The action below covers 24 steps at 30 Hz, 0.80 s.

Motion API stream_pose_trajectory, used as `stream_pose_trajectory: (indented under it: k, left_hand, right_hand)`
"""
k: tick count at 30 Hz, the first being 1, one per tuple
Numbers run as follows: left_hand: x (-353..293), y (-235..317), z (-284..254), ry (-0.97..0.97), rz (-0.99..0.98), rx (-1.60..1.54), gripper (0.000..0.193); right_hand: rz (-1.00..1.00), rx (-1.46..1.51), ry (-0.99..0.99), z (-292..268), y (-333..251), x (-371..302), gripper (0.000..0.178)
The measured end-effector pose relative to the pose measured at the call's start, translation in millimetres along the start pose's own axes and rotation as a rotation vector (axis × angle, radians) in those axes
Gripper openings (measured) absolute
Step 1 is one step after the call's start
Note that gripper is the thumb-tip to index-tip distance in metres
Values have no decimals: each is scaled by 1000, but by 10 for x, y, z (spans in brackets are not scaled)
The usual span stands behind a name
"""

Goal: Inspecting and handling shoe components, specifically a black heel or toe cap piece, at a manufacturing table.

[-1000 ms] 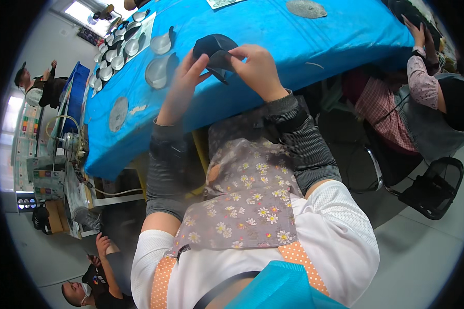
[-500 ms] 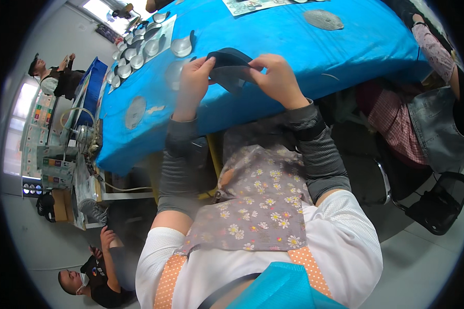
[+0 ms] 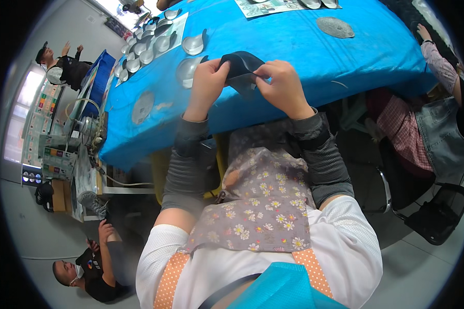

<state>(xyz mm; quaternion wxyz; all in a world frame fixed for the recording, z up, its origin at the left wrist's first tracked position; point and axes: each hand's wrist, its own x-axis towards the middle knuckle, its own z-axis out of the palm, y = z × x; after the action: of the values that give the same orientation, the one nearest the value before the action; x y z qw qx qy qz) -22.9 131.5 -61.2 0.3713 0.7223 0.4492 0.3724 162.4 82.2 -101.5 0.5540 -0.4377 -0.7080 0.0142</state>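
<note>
Fingers [image 3: 267, 70] closed: left hand [image 3: 207, 85], right hand [image 3: 283, 88] pinch black piece [image 3: 237, 65].

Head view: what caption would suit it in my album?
Left hand and right hand hold a dark curved piece at a blue-covered table, rounded silvery pieces lying to the left.

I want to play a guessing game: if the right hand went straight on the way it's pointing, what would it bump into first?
The right hand would meet the black curved piece already at its fingertips. Past that, probably the blue table cover, though depth is unclear.
</note>
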Motion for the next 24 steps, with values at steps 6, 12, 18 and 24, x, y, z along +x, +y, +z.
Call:
stream_pose_trajectory:
  k: [6, 12, 18, 24]
  left_hand:
    - [25, -43, 12, 23, 34, -113, 23]
    - [-5, -84, 39, 100, 34, -204, 24]
    - [5, -2, 6, 63, -73, -273, 36]
    - [-72, 167, 200, 267, 134, -538, 41]
  right_hand:
    - [-159, -90, 57, 115, 8, -70, 5]
    - [-155, -25, 32, 181, -23, -123, 5]
    - [-18, 172, -18, 196, 215, -138, 9]
    - [454, 800, 146, 179, 415, -197, 8]
